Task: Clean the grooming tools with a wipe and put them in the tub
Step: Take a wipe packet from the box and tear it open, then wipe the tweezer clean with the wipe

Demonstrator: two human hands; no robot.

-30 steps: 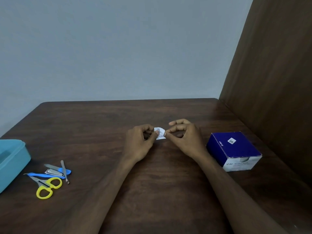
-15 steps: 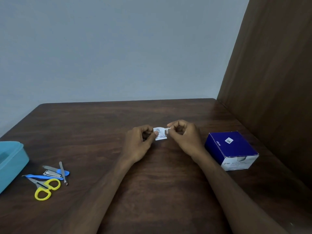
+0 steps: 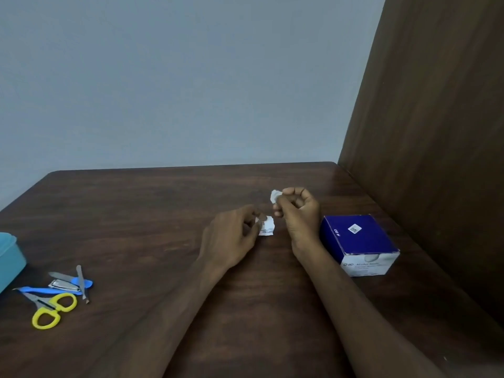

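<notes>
My right hand [image 3: 297, 211] pinches the wipe [image 3: 275, 196], my left hand [image 3: 231, 238] the torn sachet [image 3: 266, 230] (print unreadable) — blue box [image 3: 357, 241] reads "BD".

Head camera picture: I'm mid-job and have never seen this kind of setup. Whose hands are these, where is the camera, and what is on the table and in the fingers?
There is no robot here. A person wears one wide-angle camera on the head, looking forward and down at their own bare hands above a dark wooden table.

The left hand pinches a torn white sachet. The right hand, raised a little, pinches a small white wipe.

To the right stands a blue and white box of alcohol swabs. At the near left lie the grooming tools: yellow-handled scissors, a nail clipper, a blue-handled file and a thin metal tool. The light blue tub shows at the left edge.
</notes>
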